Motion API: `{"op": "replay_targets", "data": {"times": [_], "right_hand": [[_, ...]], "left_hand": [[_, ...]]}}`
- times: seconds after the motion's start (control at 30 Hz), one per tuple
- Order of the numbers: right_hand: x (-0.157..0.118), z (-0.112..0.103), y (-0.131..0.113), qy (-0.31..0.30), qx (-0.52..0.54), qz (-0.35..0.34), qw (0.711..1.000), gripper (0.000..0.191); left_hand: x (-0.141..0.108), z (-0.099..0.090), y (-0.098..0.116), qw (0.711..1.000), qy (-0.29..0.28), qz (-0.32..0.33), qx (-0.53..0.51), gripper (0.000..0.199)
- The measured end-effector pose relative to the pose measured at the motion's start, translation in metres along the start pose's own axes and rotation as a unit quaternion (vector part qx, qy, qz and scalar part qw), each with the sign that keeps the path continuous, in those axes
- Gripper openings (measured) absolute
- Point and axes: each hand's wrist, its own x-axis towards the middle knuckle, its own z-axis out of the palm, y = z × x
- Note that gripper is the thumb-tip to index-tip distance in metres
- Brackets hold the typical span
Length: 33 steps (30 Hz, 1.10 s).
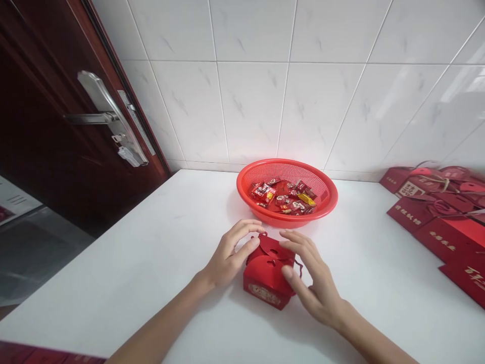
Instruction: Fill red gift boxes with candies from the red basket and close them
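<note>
A small red gift box [269, 275] with gold print on its front stands on the white table [159, 242]. Its curved top flaps are folded inward, and small cut-outs show in them. A dark red cord shows at its far left corner and hangs at its right side. My left hand [233, 253] is at the box's left side, fingers extended, thumb by the top flap. On the right side my right hand [312, 278] rests with fingers spread, its thumb at the front right of the top. Both hands are around the box without gripping it.
Behind the box sits a red plastic basket [329, 205] with wrapped sweets [282, 197] inside. Several red gift boxes [435, 222] lie at the table's right edge. A tiled wall [250, 111] borders the back, and a dark red door [49, 101] with a metal handle stands at left.
</note>
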Motion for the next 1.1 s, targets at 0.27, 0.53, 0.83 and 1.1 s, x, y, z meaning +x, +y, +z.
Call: {"op": "replay_targets", "data": {"times": [0.27,0.53,0.83,1.1], "right_hand": [[0.005,-0.005,0.002,0.004,0.040,0.009,0.999,0.021],[0.003,-0.004,0.008,0.027,-0.018,-0.051,0.998,0.019],[0.002,-0.003,0.013,0.017,-0.051,0.002,0.999,0.039],[0.001,-0.002,0.008,-0.023,-0.116,-0.083,0.990,0.026]], "left_hand": [[-0.004,-0.005,0.000,0.989,-0.079,0.100,0.069,0.029],[-0.002,-0.006,0.001,0.979,-0.094,0.167,0.071,0.020],[-0.002,-0.006,0.003,0.984,-0.104,0.143,0.007,0.012],[-0.003,-0.004,0.002,0.983,-0.109,0.147,0.012,0.012]]}}
